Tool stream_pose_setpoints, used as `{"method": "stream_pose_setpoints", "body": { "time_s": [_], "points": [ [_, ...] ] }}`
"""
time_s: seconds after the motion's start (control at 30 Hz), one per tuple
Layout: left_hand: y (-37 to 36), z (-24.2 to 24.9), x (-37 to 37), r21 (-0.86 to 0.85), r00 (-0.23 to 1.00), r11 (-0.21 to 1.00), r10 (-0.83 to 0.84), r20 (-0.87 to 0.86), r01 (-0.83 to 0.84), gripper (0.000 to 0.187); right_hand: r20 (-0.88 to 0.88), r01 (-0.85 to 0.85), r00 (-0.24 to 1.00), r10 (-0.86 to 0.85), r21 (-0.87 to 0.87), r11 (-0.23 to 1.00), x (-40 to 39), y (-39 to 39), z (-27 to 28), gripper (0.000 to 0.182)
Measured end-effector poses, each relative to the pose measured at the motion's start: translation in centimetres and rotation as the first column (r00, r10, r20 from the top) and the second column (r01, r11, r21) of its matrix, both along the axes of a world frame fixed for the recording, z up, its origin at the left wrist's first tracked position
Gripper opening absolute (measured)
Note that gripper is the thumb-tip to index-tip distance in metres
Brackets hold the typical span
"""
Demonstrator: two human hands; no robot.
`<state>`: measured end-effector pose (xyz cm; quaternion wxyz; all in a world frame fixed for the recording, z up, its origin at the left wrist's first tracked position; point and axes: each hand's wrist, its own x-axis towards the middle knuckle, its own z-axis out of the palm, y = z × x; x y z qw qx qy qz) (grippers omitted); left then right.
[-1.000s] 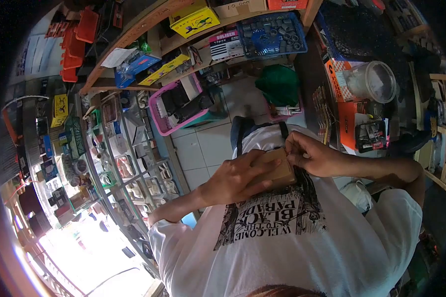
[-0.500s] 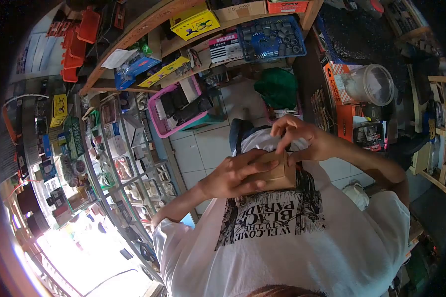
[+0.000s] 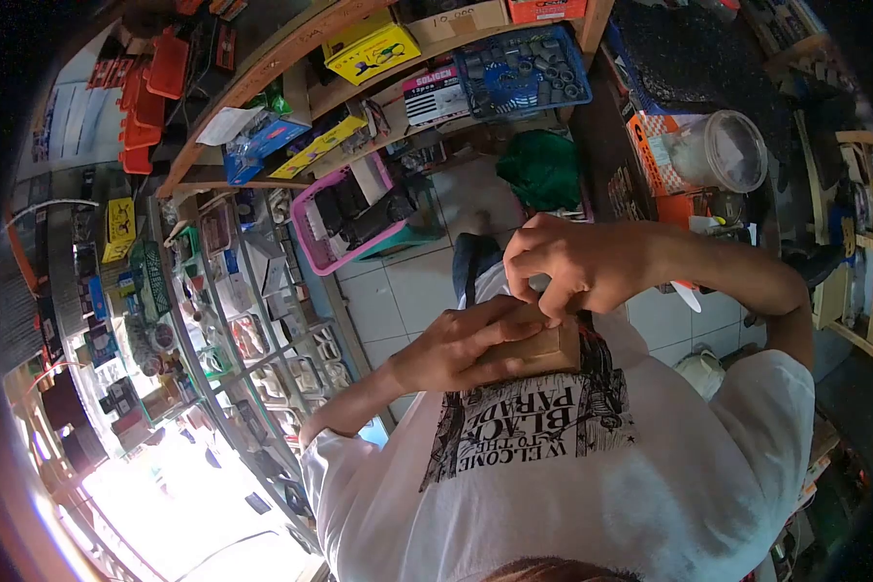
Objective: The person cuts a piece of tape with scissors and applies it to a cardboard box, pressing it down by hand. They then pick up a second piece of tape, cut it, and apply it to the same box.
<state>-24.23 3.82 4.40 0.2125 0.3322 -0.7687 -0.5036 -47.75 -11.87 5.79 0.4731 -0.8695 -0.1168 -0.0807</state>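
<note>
A small brown cardboard box (image 3: 557, 347) is held in front of the printed white shirt. My left hand (image 3: 466, 344) wraps round its left side, with the fingers spread across the upper face. Over the box's far right edge, my right hand (image 3: 577, 272) is curled, its thumb and fingertips pinched together at the edge. The fingers hide part of the box's top, and whatever is inside it cannot be seen.
Beyond my hands, a pink basket (image 3: 312, 233) and a green bag (image 3: 540, 170) are on the tiled floor (image 3: 404, 291). A blue tray of pipe fittings (image 3: 577, 92) sits on a wooden shelf. Glass display shelves (image 3: 252, 339) line the left; a clear round tub (image 3: 726, 155) is at right.
My right hand has come down and inward onto the box's edge, its fingers now pinched. My left hand still holds the box in nearly the same place. The view has shifted slightly.
</note>
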Motion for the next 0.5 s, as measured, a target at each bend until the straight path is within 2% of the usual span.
{"method": "stream_pose_setpoints", "body": {
  "time_s": [0.1, 0.2, 0.3, 0.5],
  "points": [
    [-0.1, -0.1, -0.2, -0.043, 1.000, 0.999, 0.002, 0.002, -0.001, 0.053, -0.018, 0.010, 1.000, -0.010, 0.025, 1.000, -0.2, -0.2, -0.6, 0.013],
    [0.2, -0.4, -0.1, -0.066, 1.000, 0.998, 0.009, 0.005, -0.008, 0.053, -0.041, 0.128, 0.991, -0.125, 0.068, 0.989, -0.7, -0.1, -0.4, 0.015],
    [0.1, 0.2, -0.1, -0.055, 0.999, 0.998, 0.045, 0.016, -0.044, 0.052, 0.032, 0.194, 0.981, -0.194, -0.005, 0.981, -1.0, -0.1, -0.2, 0.016],
    [-0.5, 0.4, -0.2, -0.024, 0.999, 0.998, 0.052, -0.010, -0.052, 0.047, 0.047, 0.192, 0.980, -0.193, 0.019, 0.981, -1.8, 0.3, -0.8, 0.018]
  ]
}}
